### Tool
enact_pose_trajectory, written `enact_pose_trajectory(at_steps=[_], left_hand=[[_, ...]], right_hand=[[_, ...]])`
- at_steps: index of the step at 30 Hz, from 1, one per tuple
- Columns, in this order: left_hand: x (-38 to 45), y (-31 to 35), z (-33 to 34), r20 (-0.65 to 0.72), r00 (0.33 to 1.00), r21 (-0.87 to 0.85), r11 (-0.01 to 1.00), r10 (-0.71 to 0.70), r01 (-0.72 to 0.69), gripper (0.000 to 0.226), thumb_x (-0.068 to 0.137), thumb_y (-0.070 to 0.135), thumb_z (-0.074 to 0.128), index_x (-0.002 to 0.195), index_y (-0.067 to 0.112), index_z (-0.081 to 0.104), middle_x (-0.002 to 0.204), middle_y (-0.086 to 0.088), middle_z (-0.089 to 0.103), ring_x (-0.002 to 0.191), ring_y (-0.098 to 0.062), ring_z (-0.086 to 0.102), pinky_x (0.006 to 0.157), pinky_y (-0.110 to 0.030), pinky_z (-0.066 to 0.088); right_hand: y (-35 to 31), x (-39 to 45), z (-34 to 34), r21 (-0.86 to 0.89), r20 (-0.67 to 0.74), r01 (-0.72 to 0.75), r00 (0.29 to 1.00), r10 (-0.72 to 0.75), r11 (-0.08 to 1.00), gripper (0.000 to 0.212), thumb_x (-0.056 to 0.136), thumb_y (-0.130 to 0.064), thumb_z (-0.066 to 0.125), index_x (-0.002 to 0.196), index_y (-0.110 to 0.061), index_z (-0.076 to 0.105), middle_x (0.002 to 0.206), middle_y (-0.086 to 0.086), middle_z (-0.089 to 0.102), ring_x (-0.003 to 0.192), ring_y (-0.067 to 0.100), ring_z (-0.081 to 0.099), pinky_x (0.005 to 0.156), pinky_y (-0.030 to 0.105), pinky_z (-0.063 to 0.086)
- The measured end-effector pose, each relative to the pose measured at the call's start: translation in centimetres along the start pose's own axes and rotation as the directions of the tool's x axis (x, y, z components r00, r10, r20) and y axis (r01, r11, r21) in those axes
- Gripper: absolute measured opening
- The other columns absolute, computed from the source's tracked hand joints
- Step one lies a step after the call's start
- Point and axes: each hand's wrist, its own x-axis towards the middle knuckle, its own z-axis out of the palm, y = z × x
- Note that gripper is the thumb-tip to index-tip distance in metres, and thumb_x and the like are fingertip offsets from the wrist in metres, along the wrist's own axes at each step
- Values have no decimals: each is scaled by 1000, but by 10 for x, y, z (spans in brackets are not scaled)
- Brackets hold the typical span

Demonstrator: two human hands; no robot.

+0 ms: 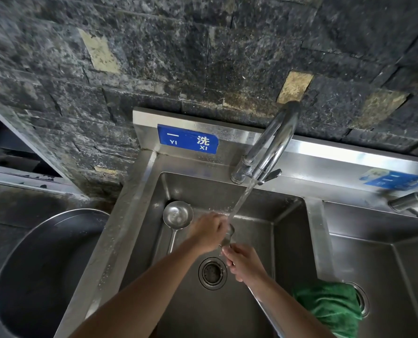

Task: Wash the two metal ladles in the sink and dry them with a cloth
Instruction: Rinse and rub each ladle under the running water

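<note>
While the left hand (209, 231) rubbed the small metal ladle's bowl (230, 231) under running water (242, 203), the right hand (243, 261) gripped its handle; rotating would rinse fully.

A blue label (188, 139) reading "一 洗 / YI XI" is affixed to the sink backsplash (237, 134). A second blue label (396, 182), rightward, is blurred and unreadable.
</note>
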Motion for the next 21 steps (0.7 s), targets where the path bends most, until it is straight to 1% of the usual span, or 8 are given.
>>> enact_pose_trajectory(at_steps=[2, 6, 10, 13, 15, 17, 19, 21], left_hand=[[-3, 9, 9, -2, 995, 124, 988, 95, -94, 44, 96, 49, 29, 112, 33, 66, 114, 11, 66, 104, -8, 57, 91, -38, 49], [7, -2, -3, 142, 990, -176, 984, -15, 40, 35, 102, 35, 40, 92, 21, 71, 76, 3, 66, 64, -10, 57, 59, -25, 43], [2, -3, 9, -57, 992, -52, 993, -111, 108, 41, 102, 35, 33, 67, 23, 50, 77, 2, 62, 72, -19, 60, 70, -35, 56], [-7, -12, 19, -213, 975, -96, 995, -62, 42, 36, 101, 39, 29, 87, 30, 60, 96, 11, 63, 93, -9, 60, 86, -36, 54], [-11, -20, 18, -253, 956, -217, 972, -150, 95, 36, 98, 42, 29, 104, 30, 62, 113, 8, 62, 111, -14, 56, 97, -40, 48], [-18, -24, 16, -244, 901, -408, 881, -360, 242, 41, 98, 44, 34, 126, 24, 57, 133, -2, 55, 129, -26, 47, 107, -47, 41], [-28, -22, 12, -64, 815, -642, 649, -576, 408, 54, 101, 45, 40, 151, 23, 36, 154, -10, 38, 143, -33, 34, 115, -54, 32], [-34, -17, 11, 115, 799, -801, 420, -590, 426, 62, 101, 41, 45, 157, 33, 20, 152, -8, 43, 138, -33, 42, 113, -53, 35]], right_hand=[[-1, -1, 1, 18, -12, -15, 1000, 15, 1000, 29, 101, -21, 60, 73, -15, 64, 60, -1, 47, 46, 8, 34, 41, 21, 18], [5, -9, 1, -18, -18, -31, 999, 31, 999, 27, 98, -24, 62, 73, -14, 66, 57, -5, 49, 44, 8, 35, 40, 19, 20], [1, -4, 0, -25, 18, -33, 999, 33, 999, 30, 101, -19, 56, 72, -13, 63, 57, -2, 44, 41, 8, 32, 42, 22, 20], [-8, 8, 3, 10, 32, -77, 997, 76, 997, 29, 106, -24, 52, 86, -8, 66, 55, -3, 39, 43, 10, 32, 45, 21, 23], [-14, 17, 6, 17, 10, -111, 994, 110, 994, 34, 107, -29, 50, 90, -6, 68, 51, -2, 40, 40, 10, 36, 44, 18, 28], [-19, 24, 9, -20, -19, -128, 992, 127, 992, 37, 108, -34, 48, 93, -8, 69, 48, -1, 43, 38, 9, 39, 42, 18, 32], [-21, 27, 11, -49, -32, -144, 989, 143, 988, 40, 108, -36, 45, 98, -5, 69, 49, -1, 44, 38, 9, 38, 41, 20, 31], [-22, 29, 10, -88, -16, -168, 986, 167, 982, 44, 110, -33, 41, 106, 2, 67, 51, 0, 45, 37, 9, 38, 42, 23, 32]])
